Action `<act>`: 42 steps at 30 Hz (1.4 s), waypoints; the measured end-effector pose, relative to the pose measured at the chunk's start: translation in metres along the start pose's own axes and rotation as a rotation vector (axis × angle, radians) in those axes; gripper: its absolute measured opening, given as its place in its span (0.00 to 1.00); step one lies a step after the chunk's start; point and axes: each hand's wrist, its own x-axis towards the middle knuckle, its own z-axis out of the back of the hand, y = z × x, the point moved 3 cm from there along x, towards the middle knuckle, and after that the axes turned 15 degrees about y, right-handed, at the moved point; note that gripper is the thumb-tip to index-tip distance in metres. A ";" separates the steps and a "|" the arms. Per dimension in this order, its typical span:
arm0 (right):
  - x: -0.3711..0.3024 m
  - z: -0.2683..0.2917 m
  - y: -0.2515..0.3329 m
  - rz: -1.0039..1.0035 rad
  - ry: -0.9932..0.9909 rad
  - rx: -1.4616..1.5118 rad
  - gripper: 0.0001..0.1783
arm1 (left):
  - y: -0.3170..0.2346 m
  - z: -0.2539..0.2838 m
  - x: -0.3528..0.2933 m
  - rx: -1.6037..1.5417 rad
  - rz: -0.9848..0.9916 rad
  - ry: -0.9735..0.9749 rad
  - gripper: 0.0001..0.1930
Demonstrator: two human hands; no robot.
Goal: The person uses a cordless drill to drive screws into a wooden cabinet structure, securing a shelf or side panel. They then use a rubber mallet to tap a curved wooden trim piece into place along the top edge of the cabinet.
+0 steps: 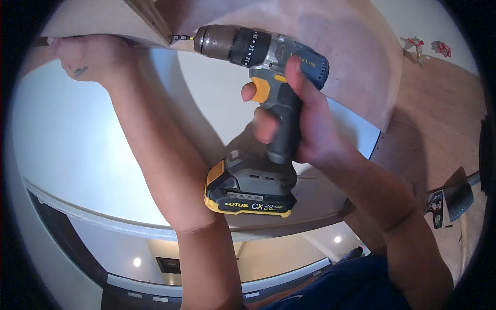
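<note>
my right hand grips the cordless drill, aiming its bit toward nine o'clock. at ten o'clock, my left hand probably steadies the panel, grip unclear.

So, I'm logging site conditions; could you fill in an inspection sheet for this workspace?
Surface: broad white panel; brown wooden board above right.
Things in hand: cordless drill, its bit pointing left toward a wooden edge; contact unclear.
Clutter: dark flat blade-like item and small black-and-white item at right; kinds unclear.
Hands: right hand grips the drill, a finger at the orange trigger; left hand at a pale board's lower edge, grip unclear.
Cables: nothing seen at the drill, which carries a battery pack.
Surroundings: red valve handles upper right; bright round lights below.
</note>
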 end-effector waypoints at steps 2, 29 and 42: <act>0.000 -0.003 -0.001 -0.013 0.007 0.014 0.39 | -0.004 0.004 0.003 0.052 -0.013 0.007 0.15; 0.004 0.009 0.011 -0.101 0.047 0.079 0.34 | -0.023 -0.002 -0.009 0.142 0.151 -0.120 0.18; -0.003 -0.007 0.016 -0.046 -0.053 0.046 0.42 | -0.024 0.003 -0.009 0.386 0.053 -0.138 0.18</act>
